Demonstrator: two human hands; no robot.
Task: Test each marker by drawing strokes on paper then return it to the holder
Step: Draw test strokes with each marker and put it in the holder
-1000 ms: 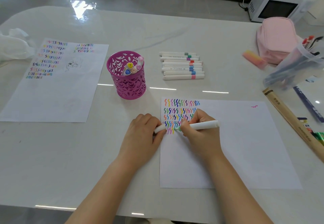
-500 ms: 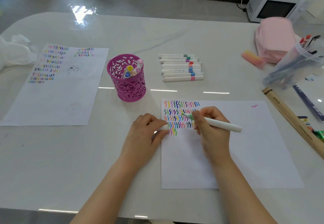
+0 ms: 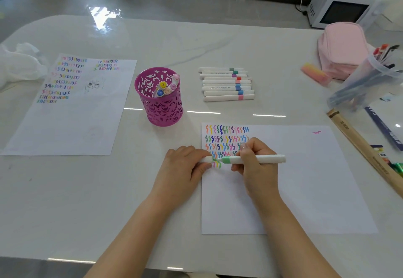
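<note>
Head view: the right hand (image 3: 255,162) has its fingers curled round a green-banded marker (image 3: 268,159), level just over the paper (image 3: 305,179). Its tip meets a white cap (image 3: 206,159) pinched in the fingers of the left hand (image 3: 183,166). Rows of strokes lie beside the fingers, so I judge this marker tested and capping in hand. The pink holder (image 3: 161,107), beyond the left fingers, has some markers; a row (probably untested) (image 3: 227,83) lies beyond the right fingers. The table (image 3: 87,201) is glossy white; a microwave (image 3: 342,9) sits on the floor behind

bright daylight | glare on table (image 3: 102,19) | right edge blurred, warped
</note>
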